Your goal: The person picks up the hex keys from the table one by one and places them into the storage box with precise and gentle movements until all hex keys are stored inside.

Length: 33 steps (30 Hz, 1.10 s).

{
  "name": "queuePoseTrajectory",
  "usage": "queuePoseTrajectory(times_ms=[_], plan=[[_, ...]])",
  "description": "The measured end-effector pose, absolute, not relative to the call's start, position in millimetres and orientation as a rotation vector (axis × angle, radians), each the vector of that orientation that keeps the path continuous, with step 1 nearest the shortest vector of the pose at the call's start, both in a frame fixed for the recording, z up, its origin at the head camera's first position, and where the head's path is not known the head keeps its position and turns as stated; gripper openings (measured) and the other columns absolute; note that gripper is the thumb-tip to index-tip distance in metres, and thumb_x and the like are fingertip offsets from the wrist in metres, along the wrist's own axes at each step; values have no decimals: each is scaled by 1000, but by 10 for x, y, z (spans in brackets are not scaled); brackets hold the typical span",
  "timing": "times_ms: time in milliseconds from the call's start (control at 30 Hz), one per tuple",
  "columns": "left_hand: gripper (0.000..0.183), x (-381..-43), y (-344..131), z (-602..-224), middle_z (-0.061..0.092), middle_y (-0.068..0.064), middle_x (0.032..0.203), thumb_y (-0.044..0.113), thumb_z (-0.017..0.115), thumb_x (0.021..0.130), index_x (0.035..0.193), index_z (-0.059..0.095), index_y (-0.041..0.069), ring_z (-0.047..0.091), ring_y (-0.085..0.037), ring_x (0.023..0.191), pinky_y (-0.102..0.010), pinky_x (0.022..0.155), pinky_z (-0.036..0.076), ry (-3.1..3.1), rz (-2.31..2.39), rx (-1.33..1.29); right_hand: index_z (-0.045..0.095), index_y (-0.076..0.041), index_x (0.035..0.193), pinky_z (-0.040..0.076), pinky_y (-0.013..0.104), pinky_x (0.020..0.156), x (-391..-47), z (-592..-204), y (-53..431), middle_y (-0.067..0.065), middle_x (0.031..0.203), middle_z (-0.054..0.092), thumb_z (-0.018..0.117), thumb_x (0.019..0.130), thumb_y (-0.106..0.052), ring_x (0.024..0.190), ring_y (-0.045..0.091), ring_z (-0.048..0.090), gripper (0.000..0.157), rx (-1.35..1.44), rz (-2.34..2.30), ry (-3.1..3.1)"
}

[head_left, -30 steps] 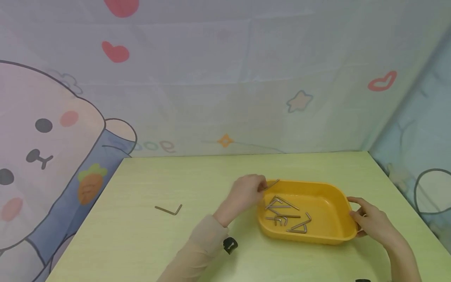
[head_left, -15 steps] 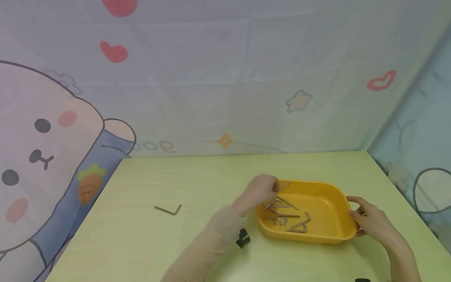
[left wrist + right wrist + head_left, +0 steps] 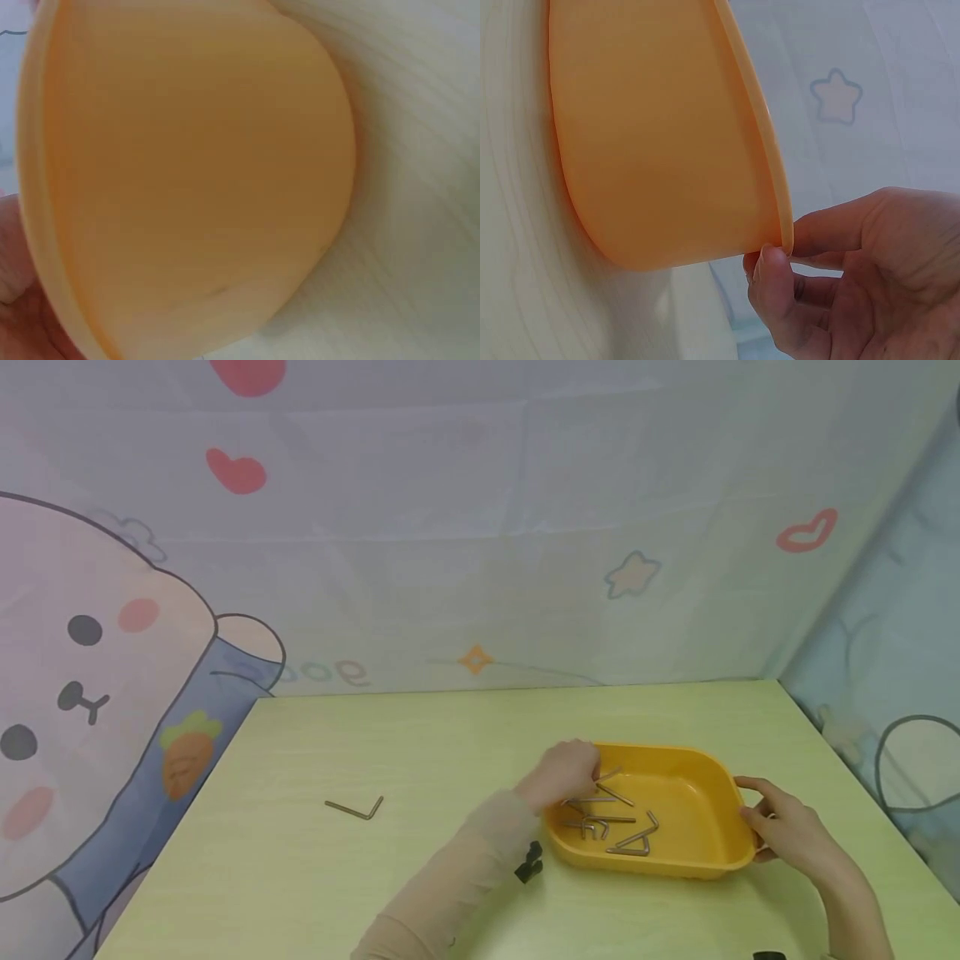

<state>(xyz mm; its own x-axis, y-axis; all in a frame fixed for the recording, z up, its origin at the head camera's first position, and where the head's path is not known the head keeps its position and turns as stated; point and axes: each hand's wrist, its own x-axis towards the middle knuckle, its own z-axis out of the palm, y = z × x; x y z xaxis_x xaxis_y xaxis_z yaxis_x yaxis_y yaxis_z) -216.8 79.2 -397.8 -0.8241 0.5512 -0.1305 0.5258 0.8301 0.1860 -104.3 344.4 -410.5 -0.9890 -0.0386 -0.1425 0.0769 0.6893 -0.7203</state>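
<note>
A yellow plastic tray holds several L-shaped metal hex keys in its left half. My left hand reaches over the tray's left end and pinches one hex key, whose free end points up and right inside the tray. The fingertips are hidden in the head view, and behind the tray's rim in the left wrist view. At the other end my right hand grips the tray's rim, thumb and fingers on either side of it. One more hex key lies on the table to the left.
The pale wood-grain table ends at the back against a hanging cloth printed with hearts and a cartoon bear. A second cloth side borders the table on the right.
My left hand has moved right and then down over the tray's left end, carrying the hex key lower into the tray. My right hand keeps its grip on the rim.
</note>
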Motion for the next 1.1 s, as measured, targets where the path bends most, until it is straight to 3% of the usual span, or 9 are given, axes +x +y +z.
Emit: queuePoseTrajectory(times_ms=[400, 833, 1100], plan=[[14, -2136, 813, -4087, 62, 8, 74, 18, 76, 77, 75, 62, 17, 53, -8, 67, -20, 59, 43, 2841, -29, 978, 28, 8, 143, 56, 26, 57, -1043, -4106, 3436, 15, 89, 57, 42, 100, -9, 65, 14, 60, 48, 32, -1183, 2751], [19, -2131, 837, -4174, 54, 9, 69, 15, 71, 80, 73, 54, 19, 46, -8, 64, -22, 57, 37, 2837, -87, 1004, 29, 9, 142, 56, 26, 56, -1045, -4108, 3439, 15, 89, 57, 43, 99, -8, 64, 14, 60, 48, 30, -1176, 2761], [13, -2096, 807, -4158, 55, 8, 71, 12, 68, 81, 77, 58, 18, 44, -8, 64, -21, 55, 36, 2853, -54, 1039, 30, 8, 142, 56, 26, 56, -1047, -4122, 3450, 15, 88, 57, 43, 99, -8, 63, 13, 60, 47, 27, -1174, 2767]])
